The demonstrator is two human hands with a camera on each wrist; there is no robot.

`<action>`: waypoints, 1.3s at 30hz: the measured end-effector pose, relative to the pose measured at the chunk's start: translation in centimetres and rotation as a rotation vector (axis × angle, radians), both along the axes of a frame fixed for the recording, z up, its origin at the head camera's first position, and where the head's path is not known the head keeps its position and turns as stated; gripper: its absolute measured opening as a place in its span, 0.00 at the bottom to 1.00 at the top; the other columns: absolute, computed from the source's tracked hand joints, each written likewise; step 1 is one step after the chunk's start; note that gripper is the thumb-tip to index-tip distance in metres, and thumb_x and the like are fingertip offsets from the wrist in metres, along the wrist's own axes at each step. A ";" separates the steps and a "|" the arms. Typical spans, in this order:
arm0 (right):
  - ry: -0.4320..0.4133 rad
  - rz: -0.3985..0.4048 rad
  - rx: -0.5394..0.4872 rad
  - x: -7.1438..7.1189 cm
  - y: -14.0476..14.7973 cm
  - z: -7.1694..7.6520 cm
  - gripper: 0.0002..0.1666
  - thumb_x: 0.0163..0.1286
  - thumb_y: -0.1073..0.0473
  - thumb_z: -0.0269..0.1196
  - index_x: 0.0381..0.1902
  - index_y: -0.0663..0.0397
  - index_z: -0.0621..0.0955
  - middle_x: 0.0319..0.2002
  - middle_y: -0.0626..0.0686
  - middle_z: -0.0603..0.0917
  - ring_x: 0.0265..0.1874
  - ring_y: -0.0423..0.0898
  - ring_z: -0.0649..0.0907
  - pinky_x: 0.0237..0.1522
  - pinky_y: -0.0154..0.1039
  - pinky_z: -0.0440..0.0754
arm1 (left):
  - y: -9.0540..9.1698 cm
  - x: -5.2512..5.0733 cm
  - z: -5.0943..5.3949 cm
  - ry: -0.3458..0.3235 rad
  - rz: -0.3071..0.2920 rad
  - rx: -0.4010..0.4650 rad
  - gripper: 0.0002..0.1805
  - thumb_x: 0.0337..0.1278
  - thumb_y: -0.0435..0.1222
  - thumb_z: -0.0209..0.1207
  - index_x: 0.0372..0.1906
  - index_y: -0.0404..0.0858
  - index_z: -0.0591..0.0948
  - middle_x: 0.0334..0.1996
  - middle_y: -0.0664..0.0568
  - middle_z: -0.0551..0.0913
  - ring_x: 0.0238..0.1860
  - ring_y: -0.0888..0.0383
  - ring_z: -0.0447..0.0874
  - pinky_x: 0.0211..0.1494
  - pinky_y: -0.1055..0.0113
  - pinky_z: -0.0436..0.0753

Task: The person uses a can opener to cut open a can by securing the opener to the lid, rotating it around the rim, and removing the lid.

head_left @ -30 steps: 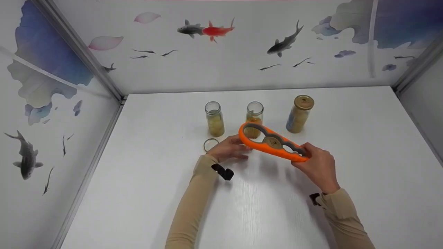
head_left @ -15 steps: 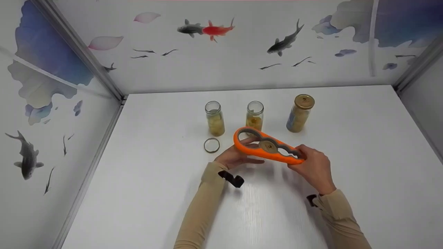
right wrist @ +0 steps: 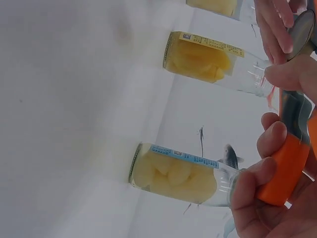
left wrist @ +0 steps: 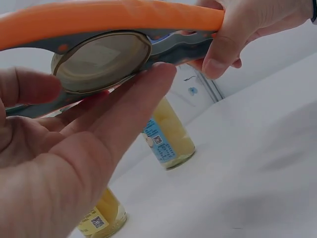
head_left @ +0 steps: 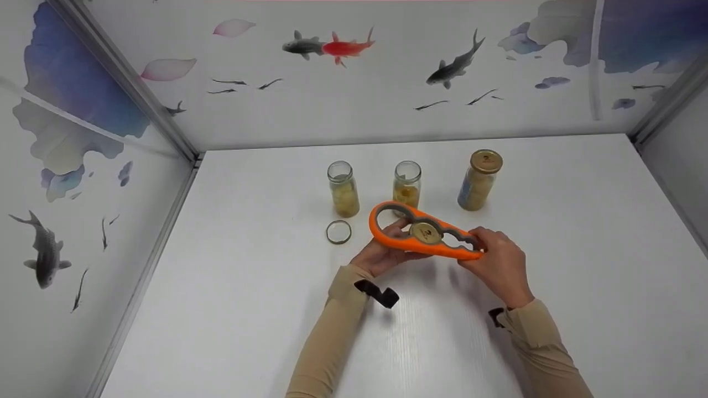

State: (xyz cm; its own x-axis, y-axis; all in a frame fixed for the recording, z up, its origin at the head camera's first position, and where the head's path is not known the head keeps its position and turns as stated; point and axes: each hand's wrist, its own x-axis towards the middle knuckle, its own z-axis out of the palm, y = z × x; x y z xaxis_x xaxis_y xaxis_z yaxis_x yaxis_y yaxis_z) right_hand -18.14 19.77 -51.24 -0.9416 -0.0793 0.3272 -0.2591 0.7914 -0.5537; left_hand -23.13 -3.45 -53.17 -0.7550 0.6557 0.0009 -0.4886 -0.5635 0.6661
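Observation:
My right hand [head_left: 500,265] grips the narrow end of an orange opener [head_left: 409,243] with grey inner teeth, held above the table. A gold lid [head_left: 426,232] is lodged in one of its openings; the left wrist view shows the hollow underside of this lid [left wrist: 101,62]. Beneath the opener, my left hand [head_left: 381,255] has its fingers extended, close to the lid; whether they touch it I cannot tell. Just behind the opener stands an uncapped jar with yellow-orange fruit [head_left: 406,194].
An uncapped jar of pale fruit [head_left: 345,196] stands at left, with a loose lid [head_left: 338,232] in front of it. A jar with its gold lid on [head_left: 477,185] stands at right. Walls with painted fish [head_left: 453,69] border the white table [head_left: 221,276].
My left hand has moved right, away from the loose lid, to beneath the opener. The opener, with the lid in it, has shifted slightly left in my right hand.

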 end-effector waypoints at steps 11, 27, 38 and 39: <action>0.005 0.000 -0.016 -0.1 0.1 -0.6 0.20 0.49 0.65 0.74 0.41 0.59 0.82 0.28 0.54 0.79 0.30 0.51 0.75 0.30 0.49 0.75 | 1.1 0.5 -0.1 -0.151 0.047 0.062 0.17 0.59 0.34 0.45 0.53 0.43 0.74 0.53 0.43 0.75 0.54 0.49 0.75 0.65 0.45 0.66; 0.006 0.034 -0.086 -0.2 0.2 -0.8 0.21 0.46 0.71 0.73 0.41 0.60 0.81 0.28 0.54 0.77 0.31 0.52 0.71 0.31 0.47 0.70 | 1.6 0.6 -0.5 -0.228 0.038 0.100 0.18 0.58 0.37 0.51 0.53 0.38 0.76 0.53 0.40 0.76 0.57 0.43 0.74 0.63 0.48 0.68; 0.017 0.020 -0.120 0.0 0.2 -0.6 0.22 0.47 0.70 0.74 0.41 0.62 0.80 0.30 0.57 0.78 0.34 0.53 0.70 0.34 0.47 0.70 | 1.4 0.3 -0.5 -0.110 0.083 -0.143 0.12 0.58 0.38 0.56 0.48 0.45 0.77 0.43 0.49 0.79 0.46 0.52 0.78 0.55 0.52 0.75; 0.021 0.016 -0.121 0.0 0.3 -0.6 0.22 0.47 0.71 0.74 0.41 0.62 0.79 0.30 0.57 0.78 0.34 0.52 0.70 0.34 0.47 0.70 | 1.4 0.3 -0.5 -0.102 0.097 -0.171 0.12 0.58 0.38 0.57 0.47 0.45 0.78 0.42 0.49 0.79 0.45 0.53 0.78 0.54 0.53 0.75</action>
